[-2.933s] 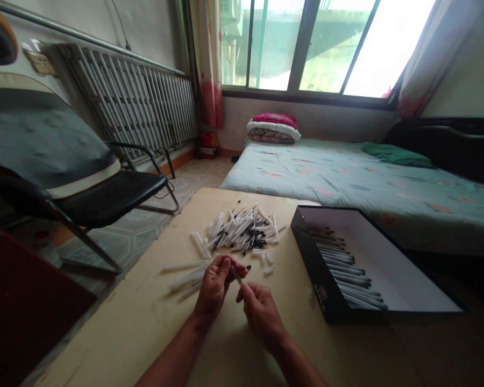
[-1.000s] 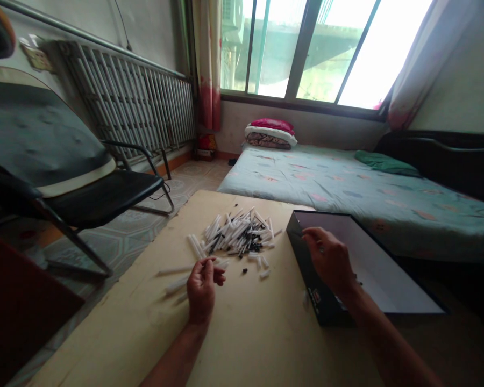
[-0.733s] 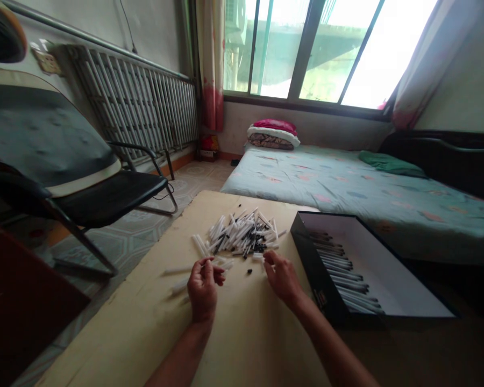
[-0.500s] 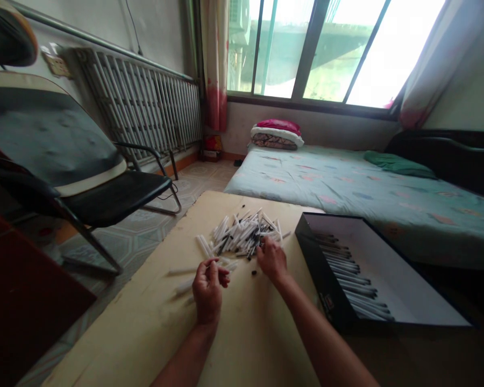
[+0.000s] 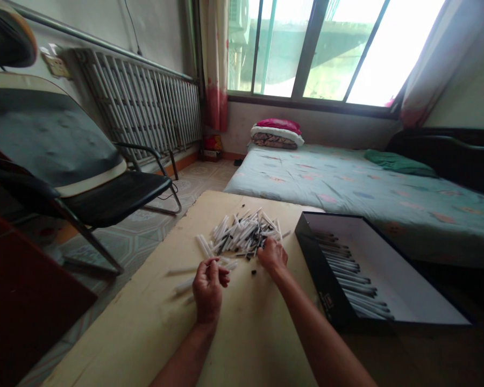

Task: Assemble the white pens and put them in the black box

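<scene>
A loose pile of white pen barrels and black pen parts (image 5: pixel 242 231) lies on the table (image 5: pixel 145 317). My left hand (image 5: pixel 210 287) hovers at the pile's near side, thumb and fingertips pinched together; whatever sits between them is too small to make out. Several white tubes (image 5: pixel 183 285) lie beside and behind that hand, blurred. At the pile's right edge, my right hand (image 5: pixel 273 255) has its fingers curled down among the black parts, and its fingertips are hidden. A small black cap (image 5: pixel 254 272) rests on the table between both hands.
To the right stands a black open box (image 5: pixel 326 290) with a white inside, holding a row of assembled-looking pens (image 5: pixel 353 277). Beyond the table is a bed (image 5: pixel 318 172). A black chair (image 5: pixel 108 196) stands at the left, near a radiator (image 5: pixel 145 97).
My right hand has shifted very slightly at the pile's edge. My left hand keeps its pinch in the same place.
</scene>
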The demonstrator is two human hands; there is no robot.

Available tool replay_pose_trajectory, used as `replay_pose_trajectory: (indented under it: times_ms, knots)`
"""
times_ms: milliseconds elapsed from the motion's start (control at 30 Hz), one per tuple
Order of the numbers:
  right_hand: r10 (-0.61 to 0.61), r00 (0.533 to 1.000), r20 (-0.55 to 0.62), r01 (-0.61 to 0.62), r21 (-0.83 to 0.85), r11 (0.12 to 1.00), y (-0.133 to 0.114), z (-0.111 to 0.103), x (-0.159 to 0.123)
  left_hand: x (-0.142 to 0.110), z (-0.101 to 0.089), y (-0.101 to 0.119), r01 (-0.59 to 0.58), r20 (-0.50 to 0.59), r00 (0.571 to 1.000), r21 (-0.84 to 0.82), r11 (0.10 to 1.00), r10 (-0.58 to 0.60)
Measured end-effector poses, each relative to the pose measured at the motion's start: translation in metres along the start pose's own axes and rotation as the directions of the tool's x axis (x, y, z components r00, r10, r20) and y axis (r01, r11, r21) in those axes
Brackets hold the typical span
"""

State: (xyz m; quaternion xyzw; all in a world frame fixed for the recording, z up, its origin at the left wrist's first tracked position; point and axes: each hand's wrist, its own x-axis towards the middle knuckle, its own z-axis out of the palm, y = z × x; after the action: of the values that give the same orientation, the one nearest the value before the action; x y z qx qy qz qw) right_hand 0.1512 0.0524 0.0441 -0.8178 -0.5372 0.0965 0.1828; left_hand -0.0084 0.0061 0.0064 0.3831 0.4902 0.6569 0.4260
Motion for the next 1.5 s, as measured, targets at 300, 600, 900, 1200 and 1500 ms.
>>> replay_pose_trajectory:
  times_ms: [300,600,900,1200,1500]
  knots:
    - [-0.077,0.973,-0.217,0.156,0.377,0.913,0.042,0.01,-0.076,-0.003,0.006,0.0,-0.071,0.09,0.994,0.119,0.99,0.061]
    - [0.021,0.959,-0.284,0.167,0.619,0.767,0.056,0.033,-0.084,0.017,0.032,0.015,-0.533,0.594,0.795,0.59,0.607,0.121]
    - [0.08,0.957,-0.278,0.139,0.683,0.717,0.055,0.031,-0.084,0.074,0.074,0.005,-0.67,0.663,0.736,0.686,0.286,0.136]
    - [0.073,0.959,-0.276,0.143,0.687,0.712,0.055,0.031,-0.083,0.072,0.075,-0.009,-0.552,0.563,0.823,0.757,0.351,0.079]
    - [0.002,0.949,-0.316,0.206,0.625,0.753,0.056,0.033,-0.085,0.058,0.057,0.0,-0.358,0.428,0.903,0.694,0.624,0.041]
